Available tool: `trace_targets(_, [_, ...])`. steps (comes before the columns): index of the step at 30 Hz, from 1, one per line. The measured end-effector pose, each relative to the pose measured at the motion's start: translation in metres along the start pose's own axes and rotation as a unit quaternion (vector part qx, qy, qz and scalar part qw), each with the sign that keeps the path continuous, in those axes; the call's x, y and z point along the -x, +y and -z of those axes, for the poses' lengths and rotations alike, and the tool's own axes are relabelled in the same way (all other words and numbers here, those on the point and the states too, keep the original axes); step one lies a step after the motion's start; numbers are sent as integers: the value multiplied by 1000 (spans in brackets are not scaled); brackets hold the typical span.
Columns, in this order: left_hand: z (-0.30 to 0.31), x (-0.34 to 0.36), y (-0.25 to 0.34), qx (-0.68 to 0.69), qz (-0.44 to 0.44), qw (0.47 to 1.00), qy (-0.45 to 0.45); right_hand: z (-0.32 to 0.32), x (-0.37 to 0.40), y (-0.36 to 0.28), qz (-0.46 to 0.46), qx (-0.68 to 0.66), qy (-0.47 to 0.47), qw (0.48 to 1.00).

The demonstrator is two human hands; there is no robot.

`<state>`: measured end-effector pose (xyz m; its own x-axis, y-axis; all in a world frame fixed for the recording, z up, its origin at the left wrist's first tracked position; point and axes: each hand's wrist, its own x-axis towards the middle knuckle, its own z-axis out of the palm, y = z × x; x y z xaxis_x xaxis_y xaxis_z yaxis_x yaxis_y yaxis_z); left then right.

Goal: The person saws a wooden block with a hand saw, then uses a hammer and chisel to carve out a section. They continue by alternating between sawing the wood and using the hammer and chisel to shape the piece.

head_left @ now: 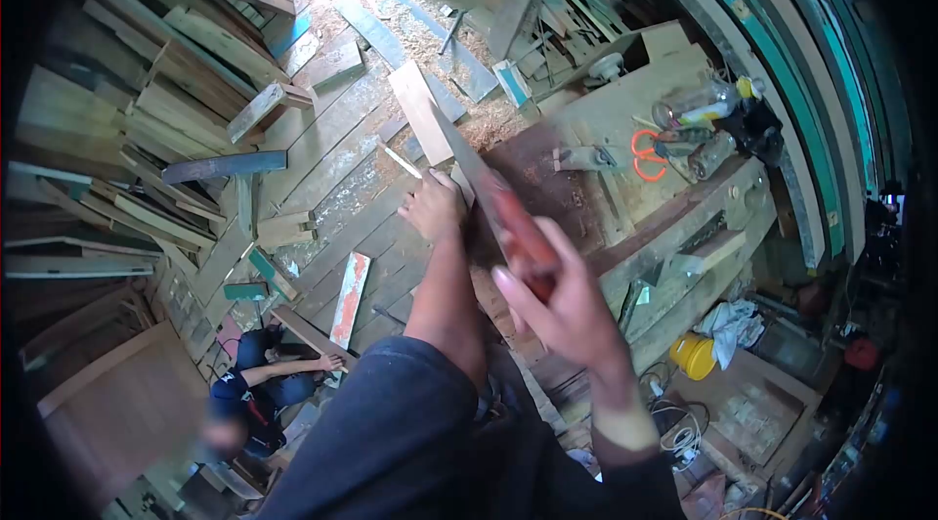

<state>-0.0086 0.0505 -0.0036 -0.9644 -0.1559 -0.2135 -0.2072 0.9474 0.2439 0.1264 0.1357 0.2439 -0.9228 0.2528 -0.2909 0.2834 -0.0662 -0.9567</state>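
The handsaw (493, 202) slanted across the near edge of the workbench (596, 124), its blade running up and away from the red handle. The right hand (562, 310) was wrapped tightly round that handle. The left hand (433, 207) lay just beside the blade at the bench edge, fingers curled; whether it gripped anything could not be told. Orange-handled scissors (640, 156) and a plastic bottle (699, 105) lay farther along the bench. A second person (264, 378) crouched on the floor below.
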Motion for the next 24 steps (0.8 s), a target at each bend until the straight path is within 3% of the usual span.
trace_targets(1, [4,-1,2,3,7,1000,2,7,17,-25,-91,-82,-39,992])
trace_targets(3, [8,-1,3,-20,15,999,-39,17,34,-46,-55,-37,-48,997])
trace_targets(5, [-1,0,0,-2,9,1000,-17,25,31,-67,-32,-34,-69,996])
trace_targets(7, [-4,1,0,11,0,1000,23,28,16,-84,-79,-37,-63,994])
trace_targets(9, [-6,0,0,20,3,1000,21,34,2,-100,-104,30,-68,992])
trace_targets(11, [-6,0,0,31,1,999,19,30,-11,-111,-100,5,-56,993])
trace_targets(15, [-4,-1,1,46,7,999,1,25,-28,-143,-107,200,-106,968])
trace_targets(20, [10,1,4,54,26,996,-66,14,-40,-178,-122,219,-110,962])
trace_targets(24, [0,2,6,38,19,999,-3,9,-49,-177,-111,199,-76,971])
